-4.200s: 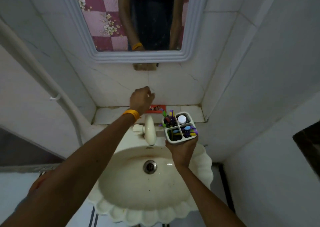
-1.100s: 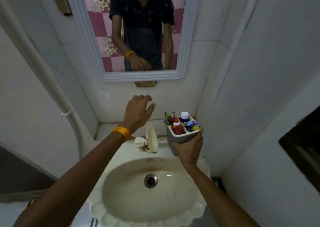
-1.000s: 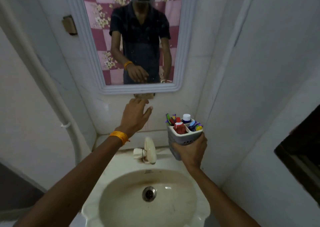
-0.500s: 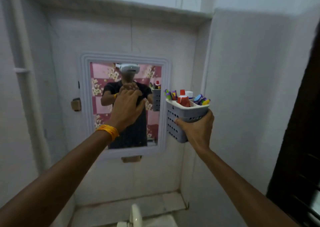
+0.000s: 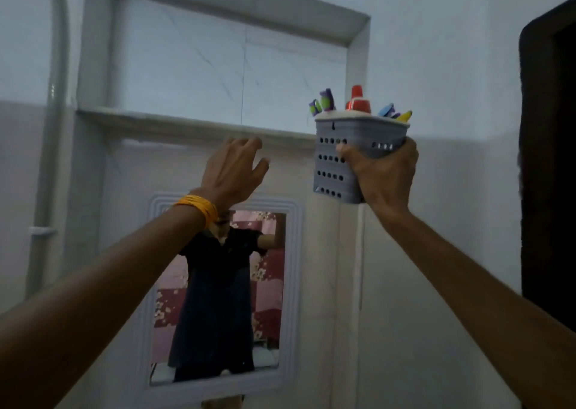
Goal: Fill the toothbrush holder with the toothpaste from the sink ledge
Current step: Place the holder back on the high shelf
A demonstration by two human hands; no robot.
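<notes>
My right hand (image 5: pixel 383 172) grips a grey perforated toothbrush holder (image 5: pixel 333 162) from below and lifts it high, level with a wall shelf. A red-capped toothpaste tube (image 5: pixel 357 101) stands upright in the holder, with purple, blue and yellow brush handles (image 5: pixel 324 101) beside it. My left hand (image 5: pixel 232 172), with an orange band at the wrist, is raised to the left of the holder, fingers loosely spread and holding nothing. The sink and its ledge are out of view.
A stone shelf (image 5: pixel 174 126) runs across a recessed niche just above my left hand. A white-framed mirror (image 5: pixel 218 296) hangs below it. A grey pipe (image 5: pixel 51 128) climbs the left wall. A dark door frame (image 5: pixel 548 159) stands at the right.
The view has swung up from the sink to the niche shelf. My right hand has lifted the holder, now with the red toothpaste in it, up beside the shelf; my left hand rose alongside.
</notes>
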